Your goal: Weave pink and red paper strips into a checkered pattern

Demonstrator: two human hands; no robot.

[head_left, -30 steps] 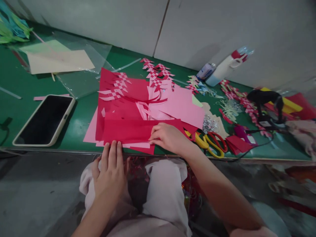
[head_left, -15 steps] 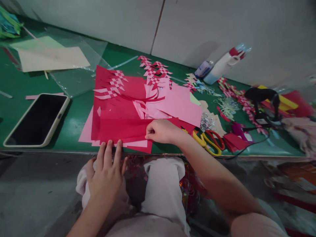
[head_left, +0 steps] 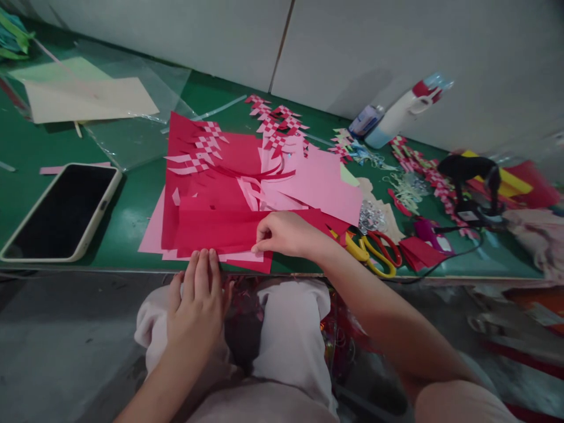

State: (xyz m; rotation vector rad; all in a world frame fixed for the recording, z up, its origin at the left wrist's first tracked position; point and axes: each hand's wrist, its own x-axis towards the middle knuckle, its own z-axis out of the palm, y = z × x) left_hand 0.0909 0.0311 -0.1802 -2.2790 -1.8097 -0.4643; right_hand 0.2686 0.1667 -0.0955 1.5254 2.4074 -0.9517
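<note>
Fingers of my right hand [head_left: 286, 234] are curled, thumb and forefinger pinched on the edge of the top red paper sheet [head_left: 220, 226], which lies at the near edge of the table on a stack of red and pink sheets. My left hand [head_left: 196, 305] is flat, fingers together and holding nothing; its fingertips [head_left: 202, 258] reach the near edge of the stack, though I cannot tell whether they press on it.

I see a green table [head_left: 132, 200] set against a pale grey wall [head_left: 374, 47] with a dark seam running up it. Left of the stack lies a phone [head_left: 57, 211], screen dark, and beyond it cream paper [head_left: 88, 100] on a clear plastic sleeve [head_left: 141, 129]. Woven red-and-white strips [head_left: 275, 120] sit behind the stack. Right of my hand are yellow-handled scissors [head_left: 368, 258] beside red-handled scissors [head_left: 388, 247], a black glue gun [head_left: 471, 173] with its cord trailing off, and a white bottle [head_left: 399, 117] lying near the wall.

Below the table edge, the floor is dark grey and my lap is in pale cloth. What sits between my knees is shiny and red, too dim to name. The right edge is blurred, so the pink and orange things there stay unclear. Green strips at the top left are cut off by the frame.
</note>
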